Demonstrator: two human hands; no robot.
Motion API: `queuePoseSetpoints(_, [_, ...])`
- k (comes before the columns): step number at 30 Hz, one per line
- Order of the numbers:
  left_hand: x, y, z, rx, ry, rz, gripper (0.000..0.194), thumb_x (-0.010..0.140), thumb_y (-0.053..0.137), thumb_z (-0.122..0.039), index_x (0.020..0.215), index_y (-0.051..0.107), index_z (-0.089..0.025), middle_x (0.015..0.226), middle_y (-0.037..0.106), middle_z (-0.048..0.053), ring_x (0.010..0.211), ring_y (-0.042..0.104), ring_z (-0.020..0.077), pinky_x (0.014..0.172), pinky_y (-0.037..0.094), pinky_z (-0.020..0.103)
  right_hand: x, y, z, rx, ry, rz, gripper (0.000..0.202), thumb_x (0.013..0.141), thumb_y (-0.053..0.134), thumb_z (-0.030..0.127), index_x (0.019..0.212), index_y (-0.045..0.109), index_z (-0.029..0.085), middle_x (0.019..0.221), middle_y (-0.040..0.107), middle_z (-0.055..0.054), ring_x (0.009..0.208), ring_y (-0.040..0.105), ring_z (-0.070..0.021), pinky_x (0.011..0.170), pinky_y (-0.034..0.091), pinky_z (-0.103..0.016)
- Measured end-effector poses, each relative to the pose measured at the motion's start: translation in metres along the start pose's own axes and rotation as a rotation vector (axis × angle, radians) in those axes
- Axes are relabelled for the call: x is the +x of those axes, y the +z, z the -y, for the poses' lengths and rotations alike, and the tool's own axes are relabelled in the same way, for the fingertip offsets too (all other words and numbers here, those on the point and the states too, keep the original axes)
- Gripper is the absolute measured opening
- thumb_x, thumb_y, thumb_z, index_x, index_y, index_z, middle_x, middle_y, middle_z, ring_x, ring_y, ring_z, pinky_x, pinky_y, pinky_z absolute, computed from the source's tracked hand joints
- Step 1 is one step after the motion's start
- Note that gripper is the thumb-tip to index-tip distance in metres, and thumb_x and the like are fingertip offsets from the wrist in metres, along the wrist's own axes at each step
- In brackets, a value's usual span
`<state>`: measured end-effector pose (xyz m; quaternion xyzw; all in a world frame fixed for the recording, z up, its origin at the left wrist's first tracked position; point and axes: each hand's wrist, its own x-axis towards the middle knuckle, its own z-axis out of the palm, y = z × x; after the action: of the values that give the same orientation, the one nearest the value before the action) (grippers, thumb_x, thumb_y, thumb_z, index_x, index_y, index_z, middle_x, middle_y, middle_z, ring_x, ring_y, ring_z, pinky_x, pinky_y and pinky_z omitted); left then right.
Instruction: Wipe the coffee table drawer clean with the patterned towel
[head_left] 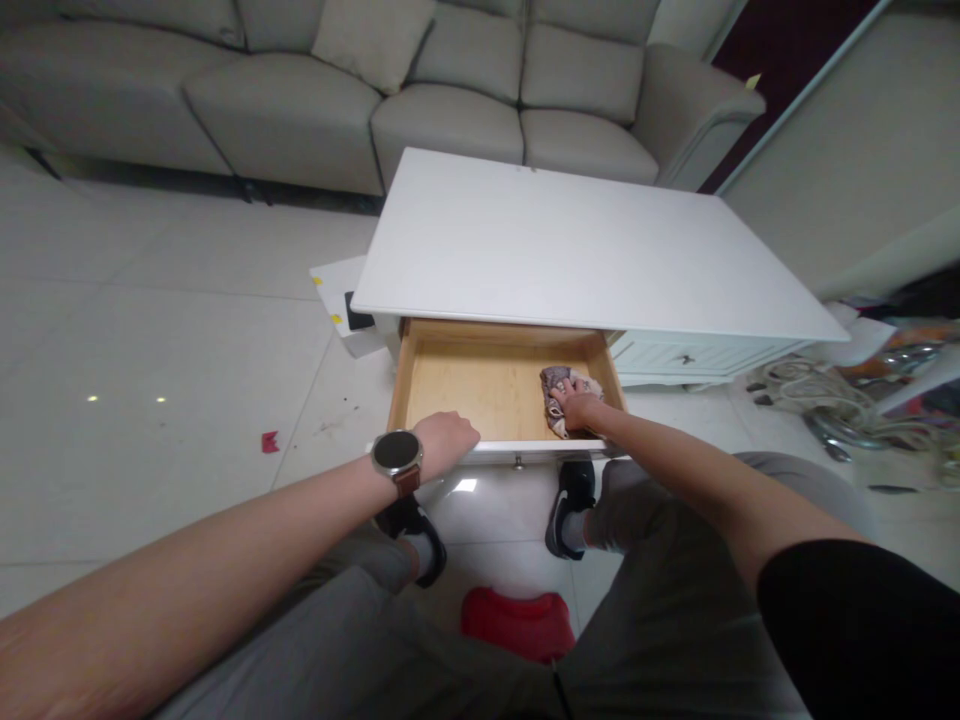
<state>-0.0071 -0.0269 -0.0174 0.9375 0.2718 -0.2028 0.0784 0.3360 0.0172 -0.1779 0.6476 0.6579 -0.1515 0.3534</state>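
An open wooden drawer (480, 385) sticks out of the white table (577, 245). Inside it, at the right end, lies a crumpled patterned cloth (556, 385), with my right hand (579, 405) pressed on it, fingers bent into its folds. My left hand (448, 440), below a wristwatch, is closed over the top edge of the drawer front (499, 450), left of the small round knob (518, 462). The underside of the left fingers is hidden.
A grey sofa (450, 115) stands behind the table. A white box (337, 290) is at its left side. Coiled cables (810, 395) lie on the floor at right. A red object (517, 622) sits between my legs, and a red scrap (270, 442) lies at left.
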Motion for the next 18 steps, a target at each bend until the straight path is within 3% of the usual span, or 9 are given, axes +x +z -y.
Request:
queuePoseSetpoints(9, [0.002,-0.004,0.003,-0.009,-0.004,0.041,0.030,0.093,0.051,-0.004,0.106,0.077,-0.013,0.104,0.077,0.018,0.102,0.074,0.0293,0.080,0.056,0.037,-0.005,0.001,0.002,0.032,0.003,-0.058,0.106,0.073,0.075,0.033,0.164,0.021,0.031,0.173,0.003,-0.014,0.154,0.008,-0.0494,0.114,0.033,-0.067])
queuePoseSetpoints(18, [-0.001,0.004,-0.002,-0.011,0.000,0.040,0.029,0.091,0.053,-0.004,0.102,0.077,-0.015,0.100,0.078,0.017,0.096,0.074,0.0257,0.075,0.052,0.032,-0.010,0.010,0.006,0.045,0.015,-0.046,0.109,0.071,0.078,0.034,0.164,0.022,0.030,0.173,0.004,-0.016,0.155,0.007,-0.0487,0.115,0.028,-0.068])
